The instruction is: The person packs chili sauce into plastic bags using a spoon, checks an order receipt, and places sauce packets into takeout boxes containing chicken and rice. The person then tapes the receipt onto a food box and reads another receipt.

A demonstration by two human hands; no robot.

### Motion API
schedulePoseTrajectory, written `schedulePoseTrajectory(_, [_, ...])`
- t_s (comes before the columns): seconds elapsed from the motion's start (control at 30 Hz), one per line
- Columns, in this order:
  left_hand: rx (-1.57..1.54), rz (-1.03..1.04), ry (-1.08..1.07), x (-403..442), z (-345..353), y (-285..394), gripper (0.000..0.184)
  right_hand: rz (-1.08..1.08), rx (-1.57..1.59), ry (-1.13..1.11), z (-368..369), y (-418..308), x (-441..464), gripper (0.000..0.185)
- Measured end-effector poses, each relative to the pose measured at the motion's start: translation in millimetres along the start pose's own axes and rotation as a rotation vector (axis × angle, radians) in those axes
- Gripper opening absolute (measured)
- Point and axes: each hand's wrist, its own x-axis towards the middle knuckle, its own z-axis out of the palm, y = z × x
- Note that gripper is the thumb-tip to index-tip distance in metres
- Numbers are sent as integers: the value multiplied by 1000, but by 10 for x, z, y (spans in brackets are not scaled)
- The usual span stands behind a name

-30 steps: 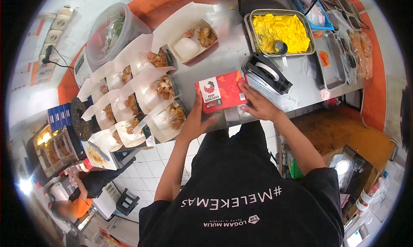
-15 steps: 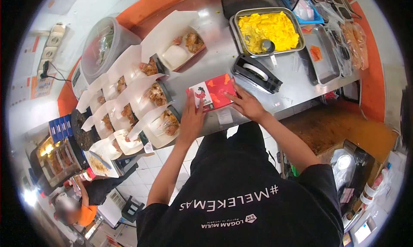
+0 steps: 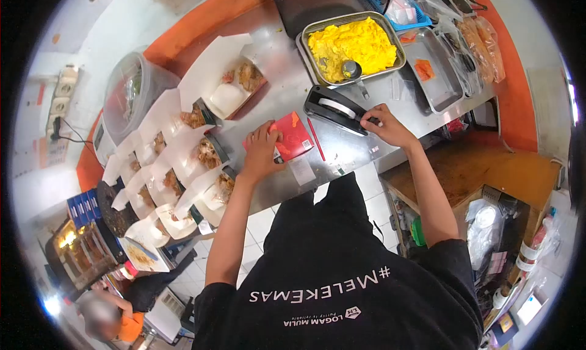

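The closed red box [image 3: 295,135] lies on the metal counter, with my left hand [image 3: 261,151] gripping its left side, thumb near the front edge and fingers over the top. To the right stands a black tape dispenser [image 3: 336,109] with a white roll. My right hand [image 3: 386,125] is at the dispenser's right end, thumb and fingers pinched together; what is between them is too small to tell. A thin red stick [image 3: 316,140] lies between box and dispenser. Below the box is a pale paper slip [image 3: 302,170].
Open paper boxes of rice and chicken [image 3: 207,155] fill the counter's left. One more [image 3: 235,90] stands behind my left hand. A tray of yellow food [image 3: 360,45] holds a scoop; a metal tray [image 3: 448,84] is right of it. Another person [image 3: 107,316] is at lower left.
My right hand has let go of the red box and moved right to the tape dispenser. My left hand stays on the box. The view has shifted, moving counter items leftward.
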Motion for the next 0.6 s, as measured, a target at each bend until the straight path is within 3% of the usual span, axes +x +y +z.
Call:
schedulePoseTrajectory(0.13, [-5, 25, 16, -20, 13, -6, 75, -10, 451, -102, -133, 242, -113, 25])
schedulePoseTrajectory(0.23, [-5, 9, 16, -7, 7, 13, 74, -21, 241, 48, -180, 366, -405, 26])
schedulePoseTrajectory(0.33, [-8, -13, -1, -19, -20, 57, 74, 31, 220, 104, 39, 404, -423, 21])
schedulePoseTrajectory(0.43, [-33, -16, 32, -21, 17, 36, 74, 9, -583, 354, 178, 283, -348, 14])
schedulePoseTrajectory(0.53, [-61, -33, 123, -120, 139, 17, 72, 103, -447, 298, 226, 331, -482, 11])
schedulePoseTrajectory(0.6, [-48, -73, 192, -194, 240, 82, 71, 8, 70, 78, 410, -31, -635, 10])
